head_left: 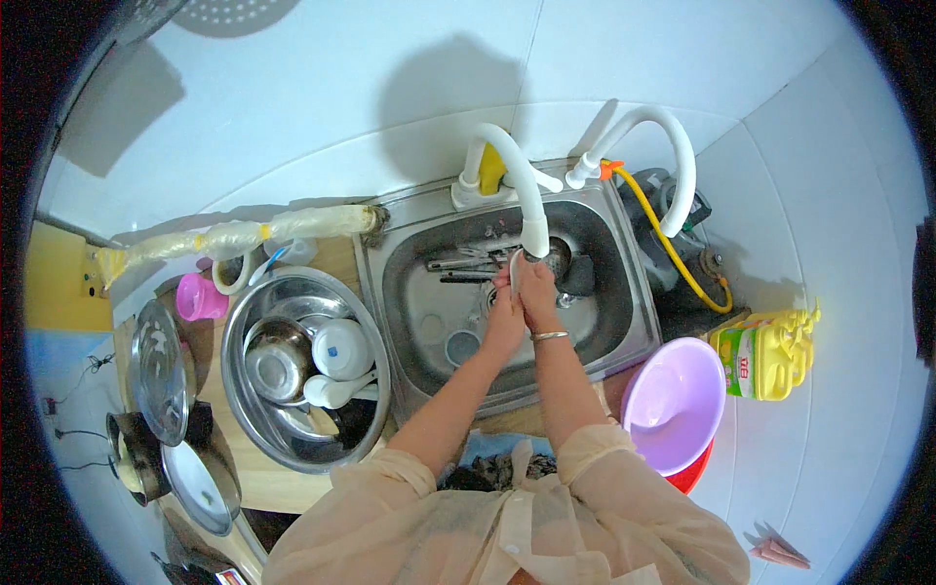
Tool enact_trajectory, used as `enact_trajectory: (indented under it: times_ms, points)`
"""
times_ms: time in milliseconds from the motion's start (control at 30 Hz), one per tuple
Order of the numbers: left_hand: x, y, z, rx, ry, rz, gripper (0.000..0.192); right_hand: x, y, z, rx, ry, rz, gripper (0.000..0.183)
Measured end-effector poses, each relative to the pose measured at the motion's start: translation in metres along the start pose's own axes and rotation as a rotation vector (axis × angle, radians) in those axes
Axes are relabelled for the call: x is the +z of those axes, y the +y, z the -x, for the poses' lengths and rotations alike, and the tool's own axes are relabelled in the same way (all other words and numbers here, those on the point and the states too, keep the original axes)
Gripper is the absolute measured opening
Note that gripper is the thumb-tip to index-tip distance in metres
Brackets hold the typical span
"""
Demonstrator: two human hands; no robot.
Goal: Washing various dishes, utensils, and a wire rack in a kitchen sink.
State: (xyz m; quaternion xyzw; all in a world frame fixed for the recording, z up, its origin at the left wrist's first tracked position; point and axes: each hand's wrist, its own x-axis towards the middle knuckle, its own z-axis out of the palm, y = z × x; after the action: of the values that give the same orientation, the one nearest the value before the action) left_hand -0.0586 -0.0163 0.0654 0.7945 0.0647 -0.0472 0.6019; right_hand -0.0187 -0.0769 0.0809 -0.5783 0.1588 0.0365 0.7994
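Observation:
Under the spout of a white curved faucet (536, 219), both of my hands are together above the stainless steel sink (409, 314). My left hand (504, 318) and my right hand (539, 294) hold a thin whitish piece of kitchenware (515, 272), seen edge-on; my fingers hide much of it. Below them in the basin lie several metal utensils (461, 263). A dark ladle or strainer (557, 256) and a dark scrubbing pad (580, 276) rest to the right of my hands. Nearer to me stands a clear round cup or bowl (462, 347).
Left of the sink, a large steel basin (232, 365) holds a metal pot (278, 369), a white bowl (342, 349) and white spoons (336, 391). A second white faucet (684, 153), a yellow hose (658, 238), a purple basin (676, 409) and yellow jugs (775, 355) are at right.

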Motion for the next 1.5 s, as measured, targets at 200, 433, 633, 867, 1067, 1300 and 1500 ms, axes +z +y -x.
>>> enact_trajectory:
  times_ms: [200, 433, 633, 867, 1067, 1300, 1500]
  points:
    - [-0.032, -0.005, 0.000, -0.301, -0.299, 0.236, 0.025, 0.009, -0.002, 0.012, 0.105, -0.082, 0.121, 0.035]
    - [-0.065, 0.022, 0.015, 0.002, -0.243, -0.283, 0.030, -0.012, 0.000, 0.010, -0.368, -0.158, 1.030, 0.034]
    - [-0.147, 0.037, 0.035, 0.037, 0.074, -0.059, 0.023, 0.082, -0.049, 0.088, 0.016, -0.565, 0.489, 0.038]
    - [-0.271, 0.064, 0.110, 0.041, 0.297, -0.502, 0.015, 0.180, -0.003, 0.126, -0.405, -0.944, 0.500, 0.041]
    - [-0.300, 0.033, 0.133, -0.186, 0.295, -0.809, 0.017, 0.193, 0.047, 0.144, -0.731, -0.859, 1.054, 0.043]
    - [-0.290, 0.026, 0.134, -0.189, 0.244, -0.898, 0.018, 0.191, 0.052, 0.158, -0.722, -0.787, 1.126, 0.026]
    - [-0.242, 0.065, 0.099, 0.112, 0.273, -0.808, 0.016, 0.160, 0.065, 0.132, -0.751, -0.835, 1.106, 0.026]
